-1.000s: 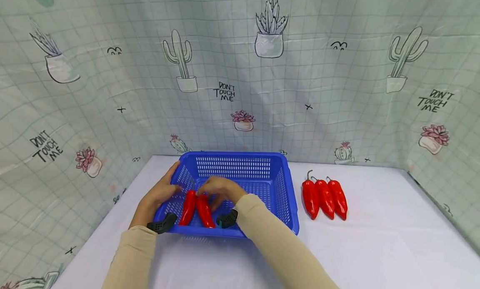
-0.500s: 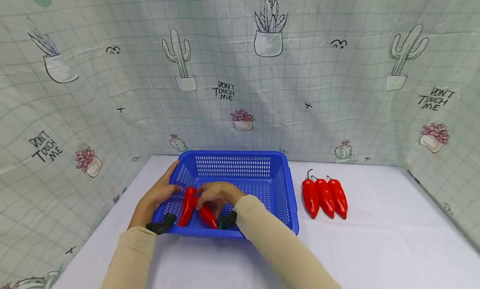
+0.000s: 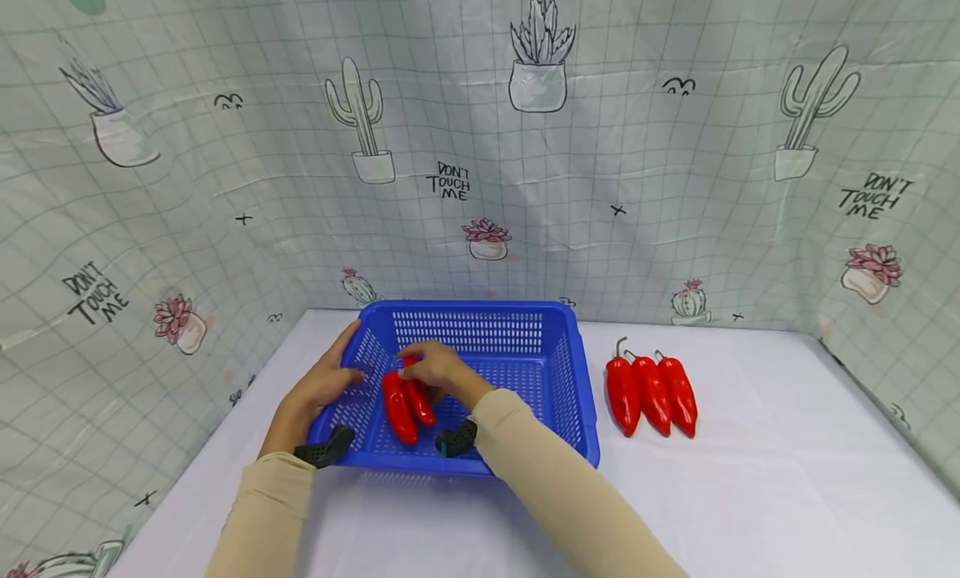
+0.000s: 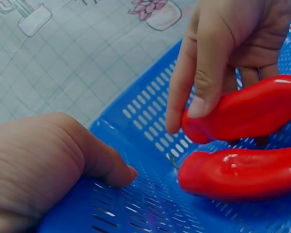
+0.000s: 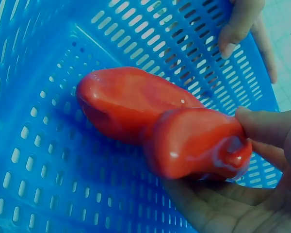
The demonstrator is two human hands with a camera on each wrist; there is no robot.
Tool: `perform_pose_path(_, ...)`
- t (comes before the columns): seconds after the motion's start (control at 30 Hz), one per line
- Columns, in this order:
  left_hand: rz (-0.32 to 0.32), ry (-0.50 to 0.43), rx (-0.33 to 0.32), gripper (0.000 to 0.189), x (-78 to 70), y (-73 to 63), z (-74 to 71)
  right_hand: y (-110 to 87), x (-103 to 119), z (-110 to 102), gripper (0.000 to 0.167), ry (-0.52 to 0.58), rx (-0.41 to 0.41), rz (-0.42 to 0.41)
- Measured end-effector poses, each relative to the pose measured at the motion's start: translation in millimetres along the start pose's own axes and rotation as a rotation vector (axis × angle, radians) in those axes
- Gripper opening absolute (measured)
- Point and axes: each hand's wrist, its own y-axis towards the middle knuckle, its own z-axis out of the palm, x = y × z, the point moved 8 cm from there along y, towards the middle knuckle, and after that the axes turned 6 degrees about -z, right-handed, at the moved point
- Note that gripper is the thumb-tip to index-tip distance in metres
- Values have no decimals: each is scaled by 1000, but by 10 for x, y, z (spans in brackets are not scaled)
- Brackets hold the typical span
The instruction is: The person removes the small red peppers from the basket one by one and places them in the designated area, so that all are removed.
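At right, only head view shows three peppers [image 3: 651, 394]; left hand [image 3: 318, 386] grips basket [image 3: 480, 306], right hand [image 3: 438, 368] another pepper [image 4: 254, 109].

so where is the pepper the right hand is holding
In the head view, the held pepper is in the left half of the blue basket, in the right hand, just right of another red pepper.

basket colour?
The basket is solid blue, with slotted openings; the head view shows it best.
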Motion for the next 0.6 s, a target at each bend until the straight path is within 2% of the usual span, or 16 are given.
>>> perform_pose_path(0.17, -37, -3, 6, 94, 27, -2, 10, -24, 16, 18, 63, 10, 26, -18)
perform_pose_path(0.23, -44, -2, 8, 94, 25, -6, 11, -31, 21, 28, 65, -2, 38, -22)
perform_pose_path(0.37, -44, -8, 10, 94, 8, -9, 19, -12, 38, -44, 55, -102, -36, -49)
perform_pose_path(0.4, -45, -6, 10, 94, 4, -8, 19, 66, -13, -52, 52, -137, -61, -63)
perform_pose_path(0.47, -50, -1, 8, 94, 3, -4, 16, 85, -7, -92, 47, -191, -102, -75)
perform_pose_path(0.6, -51, 10, -6, 93, 11, 1, 0, 84, 23, -118, 47, -225, -127, -96)
